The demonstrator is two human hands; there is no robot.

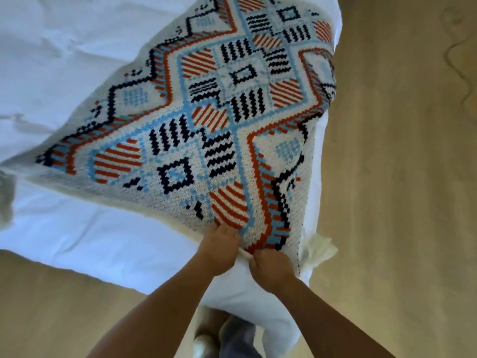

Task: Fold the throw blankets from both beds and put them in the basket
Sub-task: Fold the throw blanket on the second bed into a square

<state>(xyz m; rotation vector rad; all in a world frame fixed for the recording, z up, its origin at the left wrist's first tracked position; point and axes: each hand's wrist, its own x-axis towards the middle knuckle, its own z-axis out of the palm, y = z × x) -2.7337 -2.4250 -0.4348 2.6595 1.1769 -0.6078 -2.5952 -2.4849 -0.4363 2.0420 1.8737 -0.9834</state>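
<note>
On the left, the white bedding (77, 73) of one bed fills the view, creased and bare down to its near edge. Across it lies the throw blanket (206, 125), a knit with dark blue, light blue and orange diamonds and stripes. It is spread open in a single layer from the far side of the bed down to the near corner, with no fold that can be made out. At that near corner the left hand (219, 248) has its fingers curled onto the blanket's edge. The right hand (271, 270) is just beside it, closed in a fist around the same edge, so both hands hold the blanket close together. A white tassel (321, 248) hangs off the corner just to the right of them, over the side of the bed. Further right is the wooden floor (400, 177), with a thin cord (459, 60) lying on it near the top. The task looks to be at its start. This blanket is gripped but not yet folded, and neither the second bed, its blanket nor the basket is in view. As far as can be judged, both folds and both trips to the basket are left to do.
</note>
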